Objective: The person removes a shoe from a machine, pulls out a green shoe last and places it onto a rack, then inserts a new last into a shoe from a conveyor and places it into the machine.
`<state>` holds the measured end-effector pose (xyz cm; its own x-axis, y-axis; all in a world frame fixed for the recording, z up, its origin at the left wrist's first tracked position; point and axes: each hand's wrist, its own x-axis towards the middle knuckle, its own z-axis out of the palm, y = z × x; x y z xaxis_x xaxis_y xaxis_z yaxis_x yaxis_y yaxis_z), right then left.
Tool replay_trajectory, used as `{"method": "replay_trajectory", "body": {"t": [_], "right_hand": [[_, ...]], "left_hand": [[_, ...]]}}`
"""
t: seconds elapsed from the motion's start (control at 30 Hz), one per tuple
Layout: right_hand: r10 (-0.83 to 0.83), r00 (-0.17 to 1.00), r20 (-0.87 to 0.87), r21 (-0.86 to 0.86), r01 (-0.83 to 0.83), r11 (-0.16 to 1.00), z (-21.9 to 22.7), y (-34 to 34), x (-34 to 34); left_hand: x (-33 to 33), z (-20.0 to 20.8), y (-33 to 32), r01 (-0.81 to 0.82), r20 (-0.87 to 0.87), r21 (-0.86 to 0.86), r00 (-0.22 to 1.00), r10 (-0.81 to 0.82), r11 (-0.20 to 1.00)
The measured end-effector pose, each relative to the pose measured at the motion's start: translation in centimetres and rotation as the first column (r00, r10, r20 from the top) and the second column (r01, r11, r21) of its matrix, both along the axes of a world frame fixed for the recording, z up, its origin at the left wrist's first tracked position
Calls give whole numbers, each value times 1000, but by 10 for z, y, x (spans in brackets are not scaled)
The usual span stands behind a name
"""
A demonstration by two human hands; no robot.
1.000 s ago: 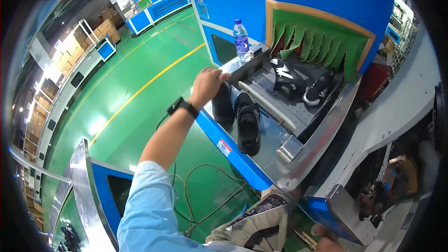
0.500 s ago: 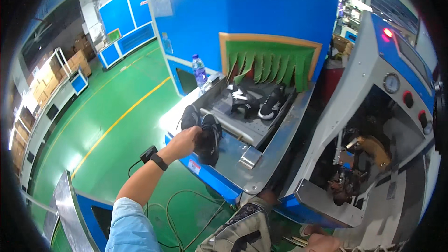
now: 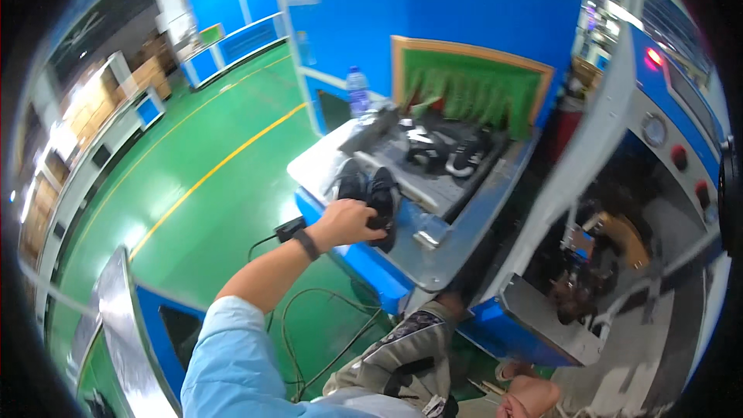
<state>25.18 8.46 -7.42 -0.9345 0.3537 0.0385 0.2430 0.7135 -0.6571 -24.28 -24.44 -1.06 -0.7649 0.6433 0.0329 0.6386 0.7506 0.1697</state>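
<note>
My left hand [image 3: 350,224], with a dark band on its wrist, is closed on the near end of a black shoe [image 3: 384,193]. That shoe stands at the front left edge of the metal ledge [image 3: 457,251]. Another dark shoe [image 3: 350,183] is right beside it on the left. Farther back, two black-and-white shoes [image 3: 424,147] [image 3: 469,156] rest on the grey conveyor bed [image 3: 422,190]. My right hand [image 3: 531,396] is low at the right, its fingers curled in. Thin pale sticks [image 3: 484,385] show near it; what it holds is unclear.
A blue machine [image 3: 480,0] has a green strip curtain [image 3: 484,93] over its opening. A water bottle [image 3: 357,91] stands at its left. On the right is a grey-blue machine [image 3: 542,209] with a lit red lamp [image 3: 655,56]. Cables [image 3: 309,294] lie on the green floor.
The view has shifted, so the machines sit farther right and higher. My left hand stays on the black shoe, now lower at its near end. The shoes on the conveyor bed look unmoved.
</note>
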Motion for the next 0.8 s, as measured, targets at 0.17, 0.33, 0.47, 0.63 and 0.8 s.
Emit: {"method": "replay_trajectory", "body": {"t": [0.17, 0.33, 0.47, 0.63, 0.8], "right_hand": [[99, 994, 37, 103, -103, 989, -29, 33, 15], [140, 961, 238, 98, -167, 981, 0, 28, -33], [81, 931, 356, 1, -87, 996, 2, 16, -68], [138, 986, 95, -4, -138, 990, 15, 33, -75], [-250, 963, -100, -105, 240, 965, -28, 51, -43]], "left_hand": [[85, 3, -82, -78, -37, 200, 996, 87, 977], [264, 27, -274, -383, -117, 108, 912, 394, 918], [407, 97, -389, -838, -223, -89, 543, 810, 538], [445, 136, -481, -978, -34, 189, -101, 994, -93], [343, 80, -400, -901, -408, 131, 330, 851, 412]]}}
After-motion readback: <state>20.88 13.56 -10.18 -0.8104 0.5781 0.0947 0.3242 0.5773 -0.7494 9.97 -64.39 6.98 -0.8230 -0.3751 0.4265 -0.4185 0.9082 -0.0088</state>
